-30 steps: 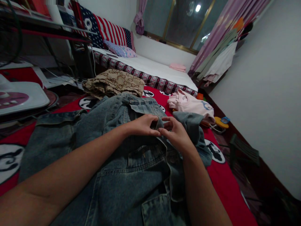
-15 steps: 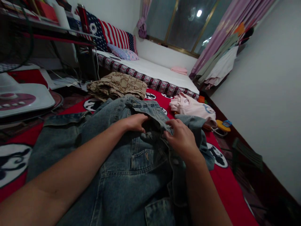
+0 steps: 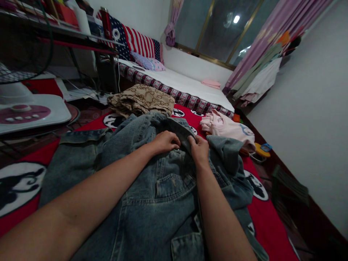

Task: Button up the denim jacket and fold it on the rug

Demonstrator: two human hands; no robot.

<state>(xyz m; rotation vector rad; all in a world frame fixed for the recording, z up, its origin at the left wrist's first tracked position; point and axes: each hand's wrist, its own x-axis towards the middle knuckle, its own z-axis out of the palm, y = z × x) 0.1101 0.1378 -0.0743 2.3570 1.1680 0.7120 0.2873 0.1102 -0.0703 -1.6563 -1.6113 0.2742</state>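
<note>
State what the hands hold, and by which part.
The right hand pinches the denim jacket by its collar; the left hand is at its front, but whether it grips is unclear.

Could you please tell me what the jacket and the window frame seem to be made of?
Jacket: most likely denim with a matte, washed finish, judging by the uneven blue fading and paler seams.
Window frame: probably metal with a gold-toned finish, given its slim straight bars, though coated plastic is possible.

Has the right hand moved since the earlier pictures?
Yes: judged against the white-topped bed, the right hand has shifted slightly left and toward that bed.
</note>
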